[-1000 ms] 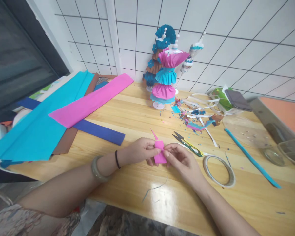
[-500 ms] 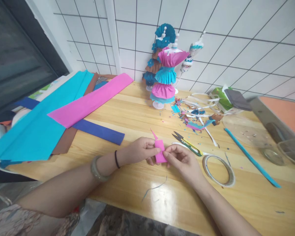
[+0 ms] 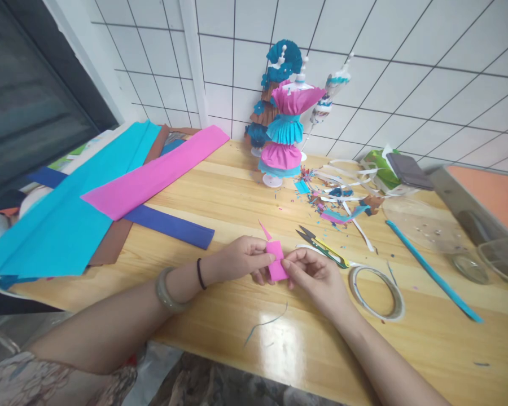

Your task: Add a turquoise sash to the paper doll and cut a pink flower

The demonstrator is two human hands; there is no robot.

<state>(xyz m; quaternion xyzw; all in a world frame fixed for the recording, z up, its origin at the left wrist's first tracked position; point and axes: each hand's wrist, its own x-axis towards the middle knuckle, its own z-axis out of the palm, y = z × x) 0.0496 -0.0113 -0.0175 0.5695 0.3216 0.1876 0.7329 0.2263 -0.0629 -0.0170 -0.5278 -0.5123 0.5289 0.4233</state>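
Between my two hands is a small folded piece of pink crepe paper [image 3: 274, 250], held over the front part of the wooden table. My left hand [image 3: 248, 258] pinches its left side, the thumb lying across the front. With thumb and forefinger, my right hand [image 3: 311, 270] grips the right edge near the middle. Just beyond the paper lies a thin pointed pink scrap [image 3: 265, 229]. Yellow-handled thread snips [image 3: 324, 247] rest beside my right hand, their blades pointing away to the left. A roll of double-sided tape [image 3: 377, 293] lies to the right of that hand.
Long crepe paper strips, turquoise [image 3: 68, 217], pink [image 3: 161, 172] and dark blue [image 3: 173, 226], overlap at left. Small dress forms in ruffled paper [image 3: 284, 129] stand against the tiled wall. Paper scraps [image 3: 342, 211], a rolled turquoise strip [image 3: 434, 270] and a phone [image 3: 410, 171] are at right.
Almost nothing differs. Both hands keep their hold on the pink paper, which has shifted only very slightly.
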